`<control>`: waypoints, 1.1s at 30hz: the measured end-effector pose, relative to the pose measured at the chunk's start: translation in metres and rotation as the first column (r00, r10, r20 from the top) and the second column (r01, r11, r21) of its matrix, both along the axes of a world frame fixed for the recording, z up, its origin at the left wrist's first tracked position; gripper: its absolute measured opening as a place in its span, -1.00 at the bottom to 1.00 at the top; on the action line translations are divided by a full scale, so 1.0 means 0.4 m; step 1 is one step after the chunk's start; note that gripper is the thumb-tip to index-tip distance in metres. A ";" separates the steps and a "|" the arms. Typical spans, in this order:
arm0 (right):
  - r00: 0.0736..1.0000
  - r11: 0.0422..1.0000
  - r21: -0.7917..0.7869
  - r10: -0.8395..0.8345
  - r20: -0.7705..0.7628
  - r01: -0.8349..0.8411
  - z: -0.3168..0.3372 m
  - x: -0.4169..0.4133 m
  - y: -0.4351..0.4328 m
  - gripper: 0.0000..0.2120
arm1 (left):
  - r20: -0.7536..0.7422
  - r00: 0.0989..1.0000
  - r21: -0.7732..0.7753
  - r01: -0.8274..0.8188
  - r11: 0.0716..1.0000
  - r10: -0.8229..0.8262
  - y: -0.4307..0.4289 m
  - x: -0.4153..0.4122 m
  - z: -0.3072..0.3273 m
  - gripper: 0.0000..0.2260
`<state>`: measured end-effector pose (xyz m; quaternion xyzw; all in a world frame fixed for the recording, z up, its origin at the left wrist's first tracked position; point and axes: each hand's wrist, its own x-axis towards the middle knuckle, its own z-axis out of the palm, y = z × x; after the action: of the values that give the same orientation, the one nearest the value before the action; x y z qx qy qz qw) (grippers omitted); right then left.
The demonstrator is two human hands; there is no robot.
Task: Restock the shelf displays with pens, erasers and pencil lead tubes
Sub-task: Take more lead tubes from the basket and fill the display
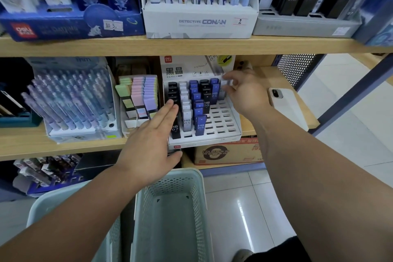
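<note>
basket below; left grip flat (fingers straight) on display, right grip seemingly pinches lead tube.

One lead display. Left of it, one eraser display and one pen display; right, one phone; below, one carton and two baskets.

Left hand flat, outstretched; right hand farther forward, fingertips pinched.
</note>
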<state>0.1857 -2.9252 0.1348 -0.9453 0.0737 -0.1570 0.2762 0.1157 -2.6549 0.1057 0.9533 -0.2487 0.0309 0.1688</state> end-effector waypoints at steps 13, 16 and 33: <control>0.999 0.998 0.041 0.041 -0.031 -0.039 0.020 0.013 -0.025 -0.85 | -0.049 0.998 0.055 -0.026 0.998 0.029 -0.006 -0.003 0.009 -0.08; 0.997 0.995 0.083 0.062 -0.047 -0.058 0.025 0.010 -0.031 -0.85 | -0.073 0.996 0.059 -0.043 0.997 0.047 -0.008 -0.005 0.015 -0.09; 0.998 0.998 0.026 0.061 -0.003 -0.060 0.056 -0.023 -0.056 -0.86 | -0.133 0.987 0.043 -0.082 0.996 0.087 -0.018 -0.011 0.030 -0.13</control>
<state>0.1767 -2.9475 0.1572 -0.9437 0.0476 -0.1459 0.2929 0.1111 -2.6622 0.1176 0.9658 -0.1968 -0.0310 0.1661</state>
